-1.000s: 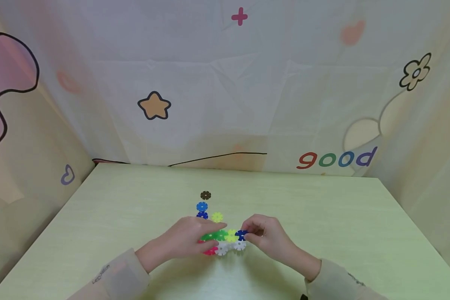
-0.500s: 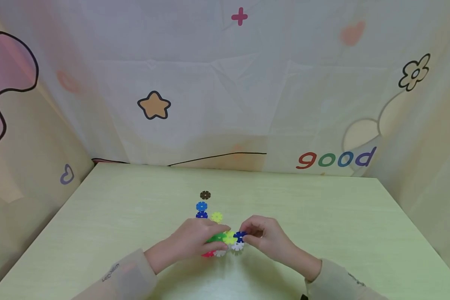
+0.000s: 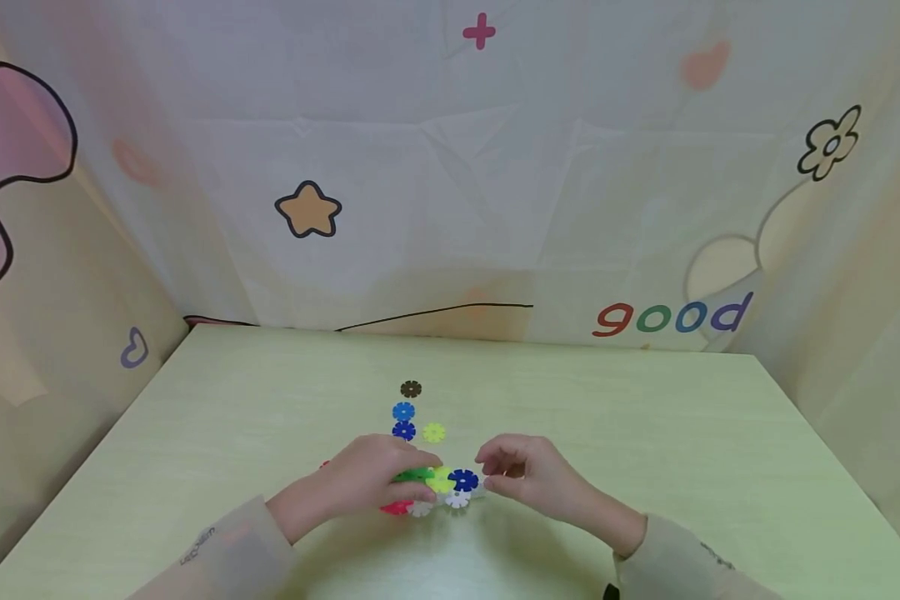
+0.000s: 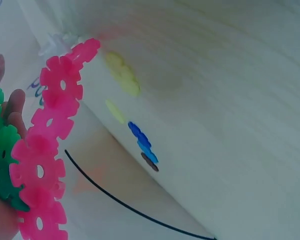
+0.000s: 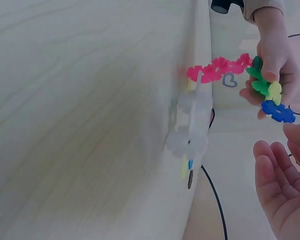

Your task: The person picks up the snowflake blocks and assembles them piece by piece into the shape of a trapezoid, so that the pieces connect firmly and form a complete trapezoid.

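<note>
My left hand (image 3: 367, 482) grips a linked build of plastic snowflake discs between thumb and fingers, at the green discs (image 3: 416, 474). From these runs a yellow disc (image 3: 441, 479), then a dark blue disc (image 3: 462, 481) at the right end. White discs (image 3: 457, 500) hang beneath, and a row of pink discs (image 4: 40, 171) joins them, large in the left wrist view. Just right of the blue disc, my right hand (image 3: 531, 472) has loosely bent fingers with nothing between them. In the right wrist view a gap shows between its fingertips (image 5: 261, 148) and the blue disc.
Behind the hands, loose discs lie on the pale table (image 3: 645, 433): brown (image 3: 411, 389), light blue (image 3: 403, 412), dark blue (image 3: 403, 431) and yellow (image 3: 434, 432). A printed cloth (image 3: 420, 167) stands along the table's back and sides.
My right hand has let go of the dark blue disc. My left hand moved slightly right, then back left with the whole build, away from the right fingers.
</note>
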The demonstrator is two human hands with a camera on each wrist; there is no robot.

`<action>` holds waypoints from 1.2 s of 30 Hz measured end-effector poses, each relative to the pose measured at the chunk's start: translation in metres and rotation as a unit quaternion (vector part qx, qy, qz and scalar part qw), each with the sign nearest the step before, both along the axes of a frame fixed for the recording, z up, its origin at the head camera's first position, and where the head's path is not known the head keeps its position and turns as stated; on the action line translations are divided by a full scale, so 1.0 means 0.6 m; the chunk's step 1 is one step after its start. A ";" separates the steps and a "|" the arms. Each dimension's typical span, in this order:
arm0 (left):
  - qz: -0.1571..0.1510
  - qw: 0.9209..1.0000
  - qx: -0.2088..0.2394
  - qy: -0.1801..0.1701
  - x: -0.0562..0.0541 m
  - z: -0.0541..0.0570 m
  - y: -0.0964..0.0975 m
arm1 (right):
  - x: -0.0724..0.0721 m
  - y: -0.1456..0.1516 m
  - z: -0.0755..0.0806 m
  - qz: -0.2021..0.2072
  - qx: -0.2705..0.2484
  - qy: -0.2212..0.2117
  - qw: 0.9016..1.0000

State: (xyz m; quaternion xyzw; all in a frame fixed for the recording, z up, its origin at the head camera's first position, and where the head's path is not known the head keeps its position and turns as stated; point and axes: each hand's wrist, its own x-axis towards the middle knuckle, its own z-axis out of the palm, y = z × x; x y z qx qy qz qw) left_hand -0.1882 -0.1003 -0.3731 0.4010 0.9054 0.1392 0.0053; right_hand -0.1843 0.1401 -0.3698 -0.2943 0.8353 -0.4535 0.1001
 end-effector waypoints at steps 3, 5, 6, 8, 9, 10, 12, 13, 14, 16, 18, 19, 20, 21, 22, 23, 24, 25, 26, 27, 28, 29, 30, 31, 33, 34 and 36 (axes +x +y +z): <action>0.017 1.000 0.004 -0.002 -0.001 0.010 -0.014 | -0.007 0.001 0.001 -0.012 0.007 -0.006 1.000; 0.025 1.000 0.006 0.008 -0.002 0.016 -0.024 | -0.012 0.002 -0.001 -0.019 0.007 -0.015 1.000; 0.028 0.999 0.007 0.013 -0.003 0.018 -0.030 | -0.015 0.003 -0.003 -0.020 0.007 -0.020 1.000; 0.037 0.999 0.007 0.024 -0.006 0.021 -0.041 | -0.022 0.004 -0.008 -0.020 0.007 -0.026 0.999; 0.044 0.999 0.006 0.027 -0.007 0.023 -0.047 | -0.025 0.004 -0.011 -0.021 0.008 -0.029 0.999; 0.049 0.998 0.005 0.030 -0.008 0.024 -0.052 | -0.029 0.004 -0.014 -0.020 0.009 -0.033 0.999; 0.062 0.997 0.006 0.034 -0.010 0.026 -0.064 | -0.035 0.004 -0.022 -0.020 0.011 -0.036 0.999; 0.069 0.997 0.006 0.036 -0.011 0.027 -0.069 | -0.038 0.003 -0.026 -0.020 0.012 -0.037 0.999; 0.077 0.996 0.006 0.038 -0.012 0.028 -0.075 | -0.041 0.001 -0.029 -0.021 0.013 -0.039 0.999; 0.092 0.995 0.009 0.041 -0.015 0.029 -0.085 | -0.045 -0.003 -0.035 -0.020 0.013 -0.048 0.999; 0.109 0.993 0.008 0.039 -0.017 0.031 -0.096 | -0.047 -0.011 -0.039 -0.017 0.020 -0.058 0.998; 0.118 0.992 0.008 0.037 -0.018 0.032 -0.100 | -0.047 -0.016 -0.041 -0.013 0.024 -0.061 0.998; 0.127 0.991 0.007 0.033 -0.019 0.032 -0.104 | -0.048 -0.021 -0.043 -0.008 0.028 -0.065 0.997; 0.135 0.990 0.007 0.030 -0.020 0.033 -0.108 | -0.048 -0.026 -0.045 0.000 0.032 -0.066 0.997; 0.139 0.990 0.007 0.029 -0.020 0.034 -0.112 | -0.048 -0.032 -0.047 0.007 0.038 -0.066 0.997; 0.142 0.989 0.007 0.027 -0.020 0.034 -0.116 | -0.048 -0.038 -0.049 0.013 0.043 -0.067 0.997; 0.144 0.989 0.008 0.025 -0.020 0.034 -0.119 | -0.048 -0.044 -0.051 0.019 0.047 -0.067 0.996; 0.145 0.989 0.009 0.024 -0.021 0.033 -0.121 | -0.048 -0.051 -0.054 0.024 0.050 -0.069 0.996; 0.147 0.989 0.009 0.023 -0.021 0.032 -0.123 | -0.048 -0.057 -0.056 0.027 0.055 -0.072 0.996; 0.149 0.989 0.009 0.022 -0.021 0.032 -0.125 | -0.048 -0.064 -0.058 0.029 0.059 -0.077 0.995; 0.152 0.988 0.009 0.021 -0.021 0.031 -0.127 | -0.048 -0.071 -0.060 0.031 0.065 -0.081 0.994; 0.156 0.988 0.009 0.018 -0.022 0.030 -0.129 | -0.048 -0.079 -0.062 0.033 0.070 -0.085 0.993; 0.160 0.987 0.008 0.017 -0.023 0.030 -0.131 | -0.048 -0.086 -0.064 0.037 0.075 -0.086 0.993; 0.166 0.986 0.007 0.016 -0.024 0.029 -0.133 | -0.049 -0.092 -0.066 0.039 0.079 -0.089 0.992; 0.177 0.984 0.005 0.014 -0.026 0.027 -0.137 | -0.048 -0.106 -0.070 0.042 0.089 -0.094 0.991; 0.181 0.983 0.004 0.012 -0.027 0.027 -0.138 | -0.048 -0.112 -0.072 0.045 0.092 -0.092 0.990; 0.187 0.982 0.004 0.011 -0.030 0.025 -0.142 | -0.047 -0.124 -0.074 0.046 0.098 -0.086 0.990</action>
